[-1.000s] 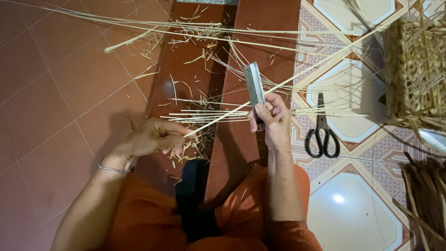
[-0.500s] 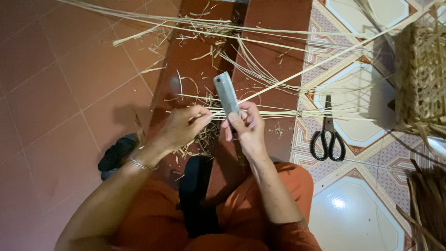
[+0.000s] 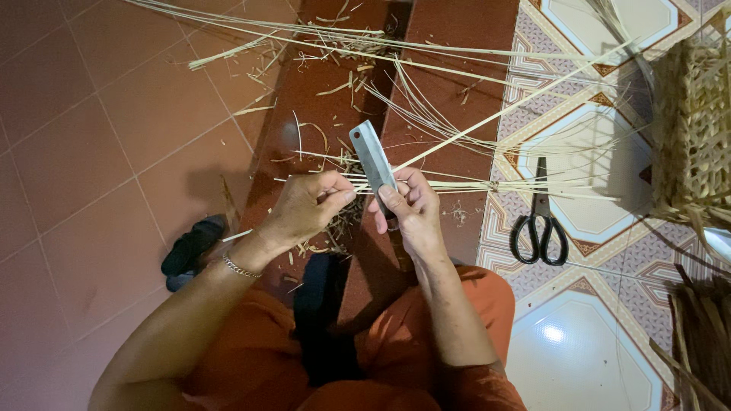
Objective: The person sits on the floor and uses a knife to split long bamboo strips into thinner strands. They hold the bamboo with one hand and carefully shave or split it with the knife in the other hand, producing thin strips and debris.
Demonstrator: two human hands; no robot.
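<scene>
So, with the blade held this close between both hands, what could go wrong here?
1. The left hand pinches the thin strip right beside the knife blade held in the right hand; a slip could cut the fingers.
2. The strip runs long and springy toward the woven basket; it might snap or whip.
3. Black scissors lie loose on the tiled floor by the knee, easy to knock.
</scene>
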